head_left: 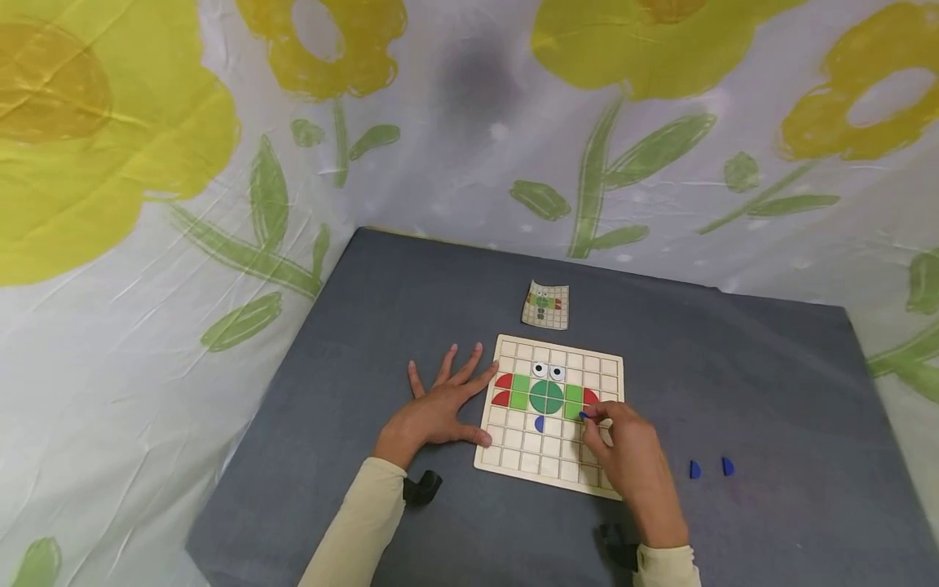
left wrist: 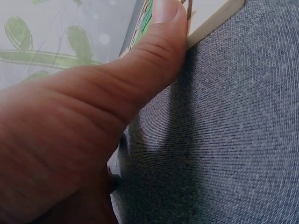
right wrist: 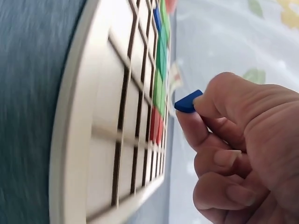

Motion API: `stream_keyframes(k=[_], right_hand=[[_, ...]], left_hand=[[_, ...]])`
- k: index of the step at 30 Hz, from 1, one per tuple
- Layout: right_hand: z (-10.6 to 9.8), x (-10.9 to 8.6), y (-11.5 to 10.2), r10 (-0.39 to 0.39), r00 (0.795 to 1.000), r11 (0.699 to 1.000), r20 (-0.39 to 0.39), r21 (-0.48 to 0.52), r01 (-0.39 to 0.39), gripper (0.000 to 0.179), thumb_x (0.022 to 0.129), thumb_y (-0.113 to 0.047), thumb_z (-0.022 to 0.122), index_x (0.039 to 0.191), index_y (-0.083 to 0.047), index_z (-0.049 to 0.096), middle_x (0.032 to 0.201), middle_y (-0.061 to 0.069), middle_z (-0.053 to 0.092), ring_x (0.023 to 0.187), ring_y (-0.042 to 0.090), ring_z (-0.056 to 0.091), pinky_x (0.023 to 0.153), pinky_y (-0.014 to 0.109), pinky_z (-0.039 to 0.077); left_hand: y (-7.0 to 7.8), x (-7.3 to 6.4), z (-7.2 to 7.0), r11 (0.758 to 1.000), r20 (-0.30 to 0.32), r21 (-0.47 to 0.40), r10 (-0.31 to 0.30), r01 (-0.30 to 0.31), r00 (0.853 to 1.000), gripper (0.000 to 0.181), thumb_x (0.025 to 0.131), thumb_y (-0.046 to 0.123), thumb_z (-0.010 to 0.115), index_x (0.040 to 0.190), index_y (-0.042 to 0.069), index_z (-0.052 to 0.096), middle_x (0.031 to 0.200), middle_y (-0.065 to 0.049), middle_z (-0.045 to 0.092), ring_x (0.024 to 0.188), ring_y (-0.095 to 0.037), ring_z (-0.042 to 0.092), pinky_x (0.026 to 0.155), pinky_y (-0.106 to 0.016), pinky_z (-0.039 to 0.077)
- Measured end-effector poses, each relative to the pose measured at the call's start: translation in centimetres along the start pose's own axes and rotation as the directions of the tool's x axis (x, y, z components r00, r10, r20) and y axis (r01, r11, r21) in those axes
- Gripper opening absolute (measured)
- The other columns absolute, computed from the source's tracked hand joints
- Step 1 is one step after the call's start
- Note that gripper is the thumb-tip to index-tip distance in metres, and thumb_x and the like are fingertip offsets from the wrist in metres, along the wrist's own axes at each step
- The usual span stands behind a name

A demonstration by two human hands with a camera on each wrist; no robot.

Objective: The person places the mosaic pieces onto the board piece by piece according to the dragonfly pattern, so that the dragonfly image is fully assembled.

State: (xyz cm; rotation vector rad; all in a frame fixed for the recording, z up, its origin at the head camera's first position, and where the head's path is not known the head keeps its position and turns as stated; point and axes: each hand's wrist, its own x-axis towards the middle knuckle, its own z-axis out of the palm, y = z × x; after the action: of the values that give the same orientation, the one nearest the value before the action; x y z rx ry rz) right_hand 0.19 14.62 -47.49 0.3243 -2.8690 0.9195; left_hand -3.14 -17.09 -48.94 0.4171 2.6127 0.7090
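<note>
A wooden grid board (head_left: 513, 461) lies on the table in the head view. Two eye pieces (head_left: 548, 372), a green circle (head_left: 546, 397) made of quarter pieces, light green squares (head_left: 520, 391) and red quarter pieces (head_left: 502, 390) fill some of its cells. One blue half-round piece (head_left: 540, 424) sits below the circle. My left hand (head_left: 433, 414) is spread beside the board's left edge, its thumb on the border. Between thumb and index finger, my right hand (head_left: 632, 444) pinches another blue half-round piece (right wrist: 188, 101), held above the board's right part.
Two more blue half-round pieces (head_left: 694, 470) lie on the dark grey table (head_left: 792, 408), right of my right hand. Behind the board is a small pattern card (head_left: 546, 306) with a similar figure. A flower-printed cloth (head_left: 455, 179) hangs around the table's back and left sides.
</note>
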Motion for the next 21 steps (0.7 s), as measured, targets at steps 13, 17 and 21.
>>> stream_keyframes(k=[13, 17, 21], right_hand=[[1.8, 0.5, -1.7, 0.088, 0.995, 0.993, 0.054, 0.077, -0.092, 0.006, 0.094, -0.014, 0.078, 0.1, -0.015, 0.077, 0.096, 0.0, 0.075, 0.066, 0.013, 0.056, 0.057, 0.028, 0.044], [2.2, 0.5, -2.1, 0.104, 0.992, 0.989, 0.064, 0.098, -0.11, 0.007, 0.093, -0.01, 0.078, 0.099, -0.014, 0.078, 0.089, -0.002, 0.073, 0.061, 0.009, 0.049, 0.053, 0.025, 0.04], [2.7, 0.4, -2.5, 0.128, 0.989, 0.984, 0.069, 0.117, -0.136, 0.008, 0.092, -0.008, 0.078, 0.098, -0.013, 0.077, 0.086, -0.002, 0.073, 0.056, 0.007, 0.047, 0.051, 0.025, 0.039]], left_hand=[[0.1, 0.2, -0.1, 1.0, 0.01, 0.016, -0.006, 0.006, 1.0, 0.122, 0.074, 0.064, 0.088, 0.17, 0.036, 0.02, 0.179, 0.004, -0.002, 0.163, -0.035, -0.015, 0.108, -0.084, -0.021], [0.1, 0.1, -0.2, 1.0, 0.016, 0.019, -0.007, 0.007, 1.0, 0.122, 0.074, 0.064, 0.087, 0.17, 0.035, 0.019, 0.178, 0.004, -0.002, 0.163, -0.035, -0.015, 0.108, -0.084, -0.021], [0.1, 0.1, 0.0, 1.0, 0.008, 0.021, -0.002, 0.001, 1.0, 0.122, 0.073, 0.065, 0.087, 0.17, 0.034, 0.02, 0.178, 0.003, -0.001, 0.163, -0.035, -0.014, 0.108, -0.085, -0.02]])
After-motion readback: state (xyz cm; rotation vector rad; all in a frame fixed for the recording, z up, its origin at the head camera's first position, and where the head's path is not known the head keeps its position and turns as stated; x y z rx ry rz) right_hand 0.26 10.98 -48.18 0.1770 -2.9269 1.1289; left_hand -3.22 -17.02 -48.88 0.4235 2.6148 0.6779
